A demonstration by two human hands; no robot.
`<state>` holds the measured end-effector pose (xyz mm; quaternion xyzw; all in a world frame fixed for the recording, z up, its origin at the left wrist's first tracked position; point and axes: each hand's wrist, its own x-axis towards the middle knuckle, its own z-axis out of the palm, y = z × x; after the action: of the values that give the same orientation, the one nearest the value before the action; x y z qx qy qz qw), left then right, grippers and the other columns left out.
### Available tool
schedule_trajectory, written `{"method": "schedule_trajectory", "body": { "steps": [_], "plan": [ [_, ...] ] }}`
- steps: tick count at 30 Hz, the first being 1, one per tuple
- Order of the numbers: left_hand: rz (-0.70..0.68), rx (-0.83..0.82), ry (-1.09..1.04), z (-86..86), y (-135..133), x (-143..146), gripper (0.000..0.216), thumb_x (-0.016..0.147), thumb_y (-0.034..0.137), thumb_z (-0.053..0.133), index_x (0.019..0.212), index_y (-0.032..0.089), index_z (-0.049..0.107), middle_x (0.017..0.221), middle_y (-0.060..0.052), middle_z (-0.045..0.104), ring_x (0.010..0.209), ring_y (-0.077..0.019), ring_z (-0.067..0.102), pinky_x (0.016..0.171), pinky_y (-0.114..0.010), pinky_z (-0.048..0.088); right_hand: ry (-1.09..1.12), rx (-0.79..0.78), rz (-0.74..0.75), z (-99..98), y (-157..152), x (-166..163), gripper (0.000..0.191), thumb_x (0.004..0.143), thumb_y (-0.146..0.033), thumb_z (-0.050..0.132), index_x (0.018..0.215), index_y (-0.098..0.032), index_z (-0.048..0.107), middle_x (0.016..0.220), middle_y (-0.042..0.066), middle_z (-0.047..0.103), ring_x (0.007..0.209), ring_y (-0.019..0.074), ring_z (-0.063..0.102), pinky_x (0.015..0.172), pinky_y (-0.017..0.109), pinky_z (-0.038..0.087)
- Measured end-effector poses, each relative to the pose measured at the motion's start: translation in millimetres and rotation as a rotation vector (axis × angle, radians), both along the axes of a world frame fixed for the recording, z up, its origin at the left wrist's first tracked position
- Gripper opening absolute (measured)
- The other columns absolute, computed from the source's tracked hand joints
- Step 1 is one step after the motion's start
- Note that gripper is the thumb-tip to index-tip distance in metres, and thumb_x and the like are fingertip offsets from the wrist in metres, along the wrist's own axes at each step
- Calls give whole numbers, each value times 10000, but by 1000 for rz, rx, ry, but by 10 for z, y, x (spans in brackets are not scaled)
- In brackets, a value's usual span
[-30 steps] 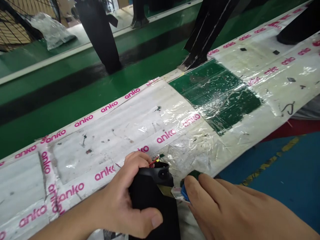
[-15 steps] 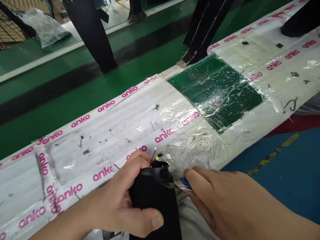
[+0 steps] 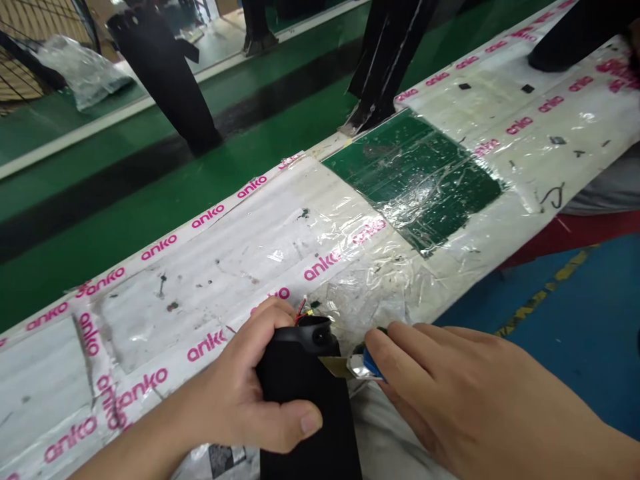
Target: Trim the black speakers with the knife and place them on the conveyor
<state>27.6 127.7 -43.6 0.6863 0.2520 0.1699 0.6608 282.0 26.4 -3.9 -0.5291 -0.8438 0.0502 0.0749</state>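
My left hand (image 3: 235, 400) grips a black fabric-covered piece (image 3: 305, 377), its thumb lying across the front. At the top of this piece is a black plastic end collar (image 3: 314, 331) with a round opening and a small hole in its side. Thin red and yellow wires (image 3: 302, 311) stick out behind the collar. Closed around a blue-handled utility knife (image 3: 369, 365) is my right hand (image 3: 450, 387). The knife's blade (image 3: 334, 366) points left and lies over the covering's right edge, just below the collar. Whether it cuts in cannot be made out.
A long bench (image 3: 240, 240), covered in white sheeting and pink-lettered tape, runs diagonally past my hands. A green conveyor belt (image 3: 150, 193) lies beyond it. Black pieces (image 3: 165, 80) stand on the belt, near a clear plastic bag (image 3: 83, 70). Blue floor (image 3: 565, 307) shows at right.
The knife blade has moved left, from beside the collar's edge to over the black covering. My left hand keeps its grip. The whole view has shifted slightly.
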Motion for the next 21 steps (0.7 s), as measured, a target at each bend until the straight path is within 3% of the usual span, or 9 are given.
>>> {"method": "schedule_trajectory", "body": {
  "steps": [6, 13, 21],
  "plan": [
    [-11, 3, 7, -17, 2, -1, 473, 814, 420, 863, 1113, 295, 518, 1098, -10, 464, 925, -208, 476, 775, -323, 427, 30, -1, -25, 6, 20, -21, 414, 707, -23, 474, 1069, -222, 503, 710, -32, 565, 507, 187, 570, 501, 335, 328],
    [-17, 11, -4, -20, 12, -7, 500, 811, 455, 872, 1125, 290, 519, 1103, -20, 466, 954, -219, 488, 768, -324, 444, 23, 7, -16, -47, 35, -55, 463, 688, -31, 472, 1112, -214, 506, 724, -26, 593, 515, 191, 584, 500, 342, 330],
    [-18, -109, -17, -12, 25, -25, 540, 758, 482, 932, 1094, 279, 561, 1136, -27, 475, 959, -214, 508, 744, -291, 461, -37, 40, -63, -35, 26, -62, 478, 598, -38, 504, 1024, -249, 454, 707, -15, 593, 498, 216, 606, 499, 353, 325]
  ]
}}
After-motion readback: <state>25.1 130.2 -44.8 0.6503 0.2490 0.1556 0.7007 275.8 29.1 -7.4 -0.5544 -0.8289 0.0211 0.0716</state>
